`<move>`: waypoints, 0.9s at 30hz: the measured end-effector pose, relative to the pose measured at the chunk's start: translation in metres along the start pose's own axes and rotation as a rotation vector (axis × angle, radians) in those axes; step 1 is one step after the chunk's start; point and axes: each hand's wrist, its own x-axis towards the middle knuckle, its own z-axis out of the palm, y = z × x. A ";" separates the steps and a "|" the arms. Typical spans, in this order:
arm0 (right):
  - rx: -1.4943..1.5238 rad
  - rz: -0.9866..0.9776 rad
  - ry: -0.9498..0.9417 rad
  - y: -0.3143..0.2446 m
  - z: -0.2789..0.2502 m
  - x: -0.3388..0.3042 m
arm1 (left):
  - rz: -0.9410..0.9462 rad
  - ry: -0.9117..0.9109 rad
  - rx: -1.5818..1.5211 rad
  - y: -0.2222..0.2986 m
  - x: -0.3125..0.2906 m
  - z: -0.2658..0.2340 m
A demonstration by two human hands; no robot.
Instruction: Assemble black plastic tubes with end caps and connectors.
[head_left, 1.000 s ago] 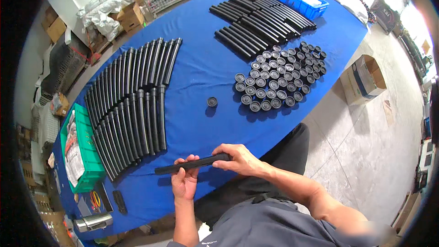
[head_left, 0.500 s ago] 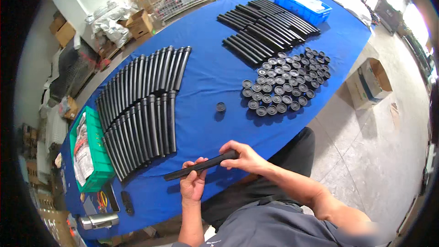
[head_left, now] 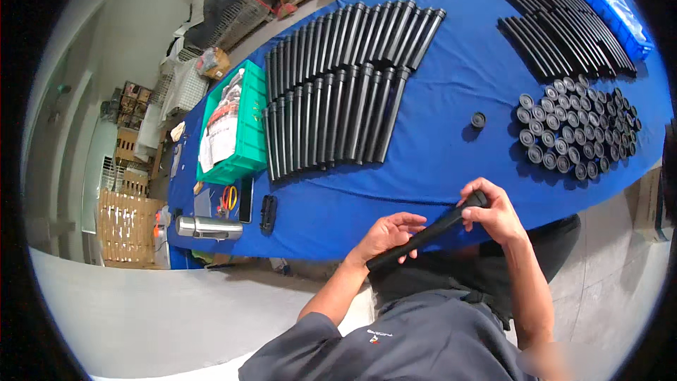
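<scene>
A black tube with a thicker cap at its upper end slants in front of me above the table's near edge. My right hand is closed round the capped end, thumb and fingers pinching it. My left hand is open under the lower part; the tube lies across its palm, fingers stretched and spread rather than wrapped round it. A single round black cap stands by itself on the blue cloth beyond my right hand. Capped black tubes lie in two rows at the left middle.
Many black caps cluster at the right, below plain black tubes. A blue bin stands behind those. On the left are a green crate, a steel flask, orange-handled scissors and a small black object.
My view has swung left, so the table items appear farther right. My left hand has loosened from a thumb-and-finger grip and spread its fingers. The tube is tilted more steeply, capped end up.
</scene>
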 end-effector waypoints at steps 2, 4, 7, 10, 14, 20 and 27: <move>-0.080 0.011 -0.024 -0.005 0.002 0.002 | -0.048 0.009 0.076 0.006 -0.001 0.006; -0.019 -0.006 -0.056 -0.003 0.008 0.007 | -0.038 0.069 0.237 0.005 -0.003 0.016; 0.135 -0.082 -0.031 0.002 0.010 0.009 | 0.049 0.194 0.441 0.016 -0.002 0.030; 0.253 -0.130 -0.010 0.010 0.002 0.008 | 0.315 0.358 0.847 0.043 0.016 0.023; 0.220 -0.122 -0.016 0.013 -0.005 0.002 | 0.669 0.625 1.541 0.106 0.061 0.023; 0.255 -0.109 -0.055 0.013 -0.002 0.007 | 0.647 0.964 1.975 0.146 0.109 -0.030; 0.244 -0.106 -0.050 0.010 -0.004 0.007 | 0.555 1.000 2.102 0.152 0.127 -0.040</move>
